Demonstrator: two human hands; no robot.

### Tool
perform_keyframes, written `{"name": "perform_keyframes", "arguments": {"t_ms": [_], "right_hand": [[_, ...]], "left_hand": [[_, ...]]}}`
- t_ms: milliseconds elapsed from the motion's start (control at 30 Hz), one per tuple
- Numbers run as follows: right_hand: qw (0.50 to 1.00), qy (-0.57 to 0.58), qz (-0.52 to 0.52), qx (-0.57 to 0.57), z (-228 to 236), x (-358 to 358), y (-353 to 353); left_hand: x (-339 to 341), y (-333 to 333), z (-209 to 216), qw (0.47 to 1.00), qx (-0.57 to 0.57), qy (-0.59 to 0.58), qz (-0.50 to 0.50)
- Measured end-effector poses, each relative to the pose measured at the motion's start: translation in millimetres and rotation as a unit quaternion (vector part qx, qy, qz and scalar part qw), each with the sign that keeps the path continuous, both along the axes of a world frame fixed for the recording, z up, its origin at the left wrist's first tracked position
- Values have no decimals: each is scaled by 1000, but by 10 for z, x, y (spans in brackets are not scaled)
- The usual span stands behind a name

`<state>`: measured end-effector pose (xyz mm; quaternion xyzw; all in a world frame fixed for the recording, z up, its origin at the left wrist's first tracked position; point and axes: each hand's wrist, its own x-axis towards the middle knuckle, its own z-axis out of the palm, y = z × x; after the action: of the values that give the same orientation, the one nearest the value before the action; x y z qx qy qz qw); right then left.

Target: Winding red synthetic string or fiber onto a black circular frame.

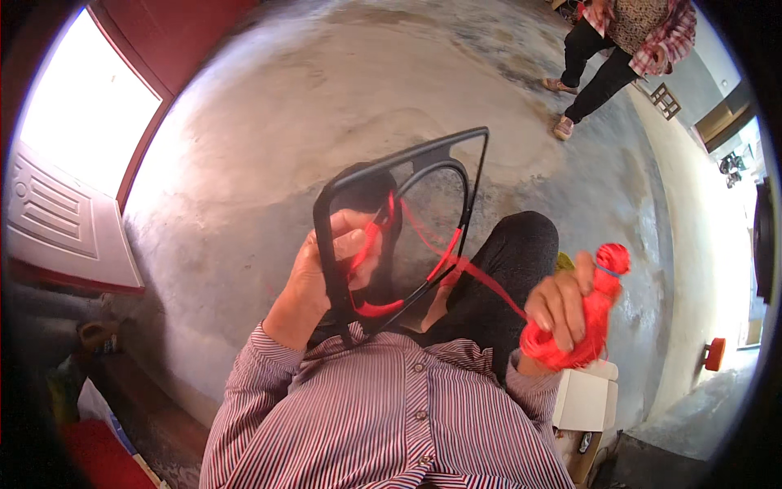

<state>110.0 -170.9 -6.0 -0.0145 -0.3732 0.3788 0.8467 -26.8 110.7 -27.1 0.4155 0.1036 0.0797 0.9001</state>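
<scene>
A black frame (399, 155) with straight outer bars and a rounded inner ring (437, 165) is held tilted above my lap. My left hand (334, 248) grips the ring's left side, its fingers closed where red ribbon is wrapped around it. More red wrapping covers parts of the ring's bottom and right side. Off to the right, my right hand (560, 306) is closed around a bundle of red ribbon (588, 334), tied near its top with a blue band. A strand of ribbon (498, 287) stretches from the ring to this bundle.
Another person (631, 37) stands at the far right on the concrete floor (269, 106). An open white box (586, 399) lies beside my right forearm. A pale panelled door (65, 216) stands at the left, and an orange-red object (715, 354) is near the right wall.
</scene>
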Motion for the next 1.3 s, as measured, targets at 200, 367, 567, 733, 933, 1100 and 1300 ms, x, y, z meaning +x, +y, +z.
{"name": "perform_keyframes", "arguments": {"t_ms": [200,367,567,733,933,1100,1300], "right_hand": [[995,-58,-57,-66,117,-226,-300],[984,16,-125,-130,74,-436,-416],[923,211,-200,-253,-620,-30,-414],[885,66,-211,-411,-35,-331,357],[635,-376,-436,-516,204,-414,995],[879,-41,-163,-446,-286,-226,777],[943,26,35,-329,-385,-429,1023]], "left_hand": [[-30,95,79,998,41,-14,38],[-107,187,-57,999,32,-30,31],[-59,59,86,995,78,3,58],[36,-88,114,997,69,-24,12],[-1,-453,-133,996,63,49,49],[-65,-245,-167,995,-84,29,-51],[-34,-544,-36,993,-91,-12,-81]]}}
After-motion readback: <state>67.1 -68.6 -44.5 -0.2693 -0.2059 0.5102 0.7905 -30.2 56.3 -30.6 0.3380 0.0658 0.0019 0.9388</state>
